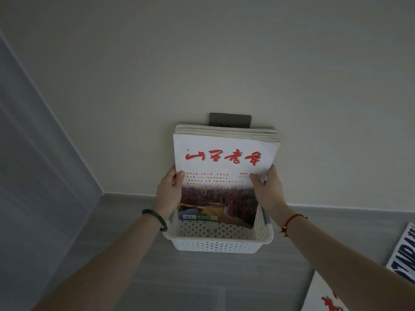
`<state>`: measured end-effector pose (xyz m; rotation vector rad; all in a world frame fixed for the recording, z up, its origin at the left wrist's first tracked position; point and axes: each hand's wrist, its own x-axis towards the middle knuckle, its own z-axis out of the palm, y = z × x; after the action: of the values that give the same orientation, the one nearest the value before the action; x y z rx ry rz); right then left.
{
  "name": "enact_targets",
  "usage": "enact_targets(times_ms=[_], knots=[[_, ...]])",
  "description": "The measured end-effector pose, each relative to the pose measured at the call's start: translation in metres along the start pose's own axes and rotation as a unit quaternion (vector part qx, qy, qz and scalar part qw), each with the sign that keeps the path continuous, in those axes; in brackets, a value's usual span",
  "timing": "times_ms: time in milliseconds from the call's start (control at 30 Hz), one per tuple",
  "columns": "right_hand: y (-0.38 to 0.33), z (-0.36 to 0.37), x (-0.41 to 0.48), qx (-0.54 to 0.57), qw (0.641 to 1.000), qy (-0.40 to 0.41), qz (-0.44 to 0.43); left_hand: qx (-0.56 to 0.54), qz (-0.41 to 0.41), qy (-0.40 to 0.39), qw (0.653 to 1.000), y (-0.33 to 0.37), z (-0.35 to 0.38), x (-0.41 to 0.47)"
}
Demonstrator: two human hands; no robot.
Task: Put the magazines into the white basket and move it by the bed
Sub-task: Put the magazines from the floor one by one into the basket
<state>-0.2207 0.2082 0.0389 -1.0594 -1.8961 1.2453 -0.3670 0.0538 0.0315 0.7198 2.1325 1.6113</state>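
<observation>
Gripping the stack of magazines (221,167) by both side edges — left hand (168,194) curled round one edge, right hand (267,190) curled round the other. Standing it on end, bottom edge down inside the white basket (215,242), middle of the frame, near the wall (224,63). Maybe tipping out if let go too soon — tall stack, low basket. Maybe sliding apart too, with smooth covers. Lying at lower right, not yet packed: more magazines (402,250).
</observation>
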Motion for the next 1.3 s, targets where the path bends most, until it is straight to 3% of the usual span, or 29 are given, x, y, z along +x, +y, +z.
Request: enact_targets(times_ms=[100, 267, 467, 633, 800, 967, 1100, 1233, 1300], knots=[[0.001, -0.007, 0.002, -0.021, 0.999, -0.017, -0.018, 0.017, -0.003, -0.007, 1.0, 0.001, 0.0, 0.0], [0.003, -0.036, 0.004, -0.147, 0.98, -0.135, -0.026, 0.032, -0.02, 0.026, 0.999, 0.008, 0.007, -0.009], [0.024, -0.105, -0.033, -0.17, 0.978, -0.123, -0.008, -0.03, -0.046, 0.098, 0.994, 0.011, 0.021, -0.062], [0.064, -0.182, -0.084, -0.14, 0.982, -0.115, 0.05, -0.031, -0.055, 0.079, 0.995, 0.005, 0.057, -0.126], [0.104, -0.244, -0.143, -0.193, 0.965, -0.155, 0.082, -0.04, -0.136, -0.006, 0.99, -0.016, 0.121, -0.202], [0.151, -0.269, -0.2, -0.267, 0.93, -0.226, 0.112, -0.023, -0.238, -0.041, 0.97, -0.035, 0.174, -0.261], [0.18, -0.276, -0.225, -0.315, 0.907, -0.263, 0.096, -0.013, -0.265, -0.01, 0.964, -0.039, 0.202, -0.296], [0.206, -0.276, -0.243, -0.47, 0.831, -0.297, 0.024, -0.045, -0.275, 0.045, 0.959, -0.034, 0.22, -0.325], [0.212, -0.273, -0.249, -0.5, 0.814, -0.296, 0.004, -0.043, -0.266, 0.047, 0.962, -0.032, 0.231, -0.34]])
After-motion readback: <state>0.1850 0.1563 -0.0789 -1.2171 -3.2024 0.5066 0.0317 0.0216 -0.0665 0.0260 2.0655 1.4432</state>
